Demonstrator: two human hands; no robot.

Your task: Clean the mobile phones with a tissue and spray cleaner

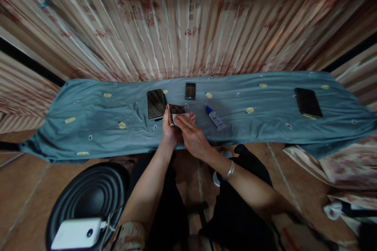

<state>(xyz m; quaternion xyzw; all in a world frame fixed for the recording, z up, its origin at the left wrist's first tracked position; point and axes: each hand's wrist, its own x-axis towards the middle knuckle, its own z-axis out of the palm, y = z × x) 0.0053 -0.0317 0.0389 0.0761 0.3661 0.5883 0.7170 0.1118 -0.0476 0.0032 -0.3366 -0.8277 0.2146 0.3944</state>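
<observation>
My left hand [171,132] is wrapped around a phone [177,108] with a copper-coloured edge and a dark, shiny face, held tilted above the cloth-covered table. My right hand [194,135] presses a white piece of cloth or tissue [185,115] flat against the phone's face, fingers together. Part of the white piece is hidden under those fingers. Just left of my hands lies a larger dark phone or tablet [156,104]. Behind them is a small dark square device [190,90]. To the right rests a clear bottle with a blue cap and printed label [215,117].
A blue-green patterned cloth [97,113] covers the narrow table. At its right end lies another black device [308,102]. A pleated curtain [176,23] hangs behind. At lower left, a white power bank [77,233] with a cable sits on a round black stool [88,178].
</observation>
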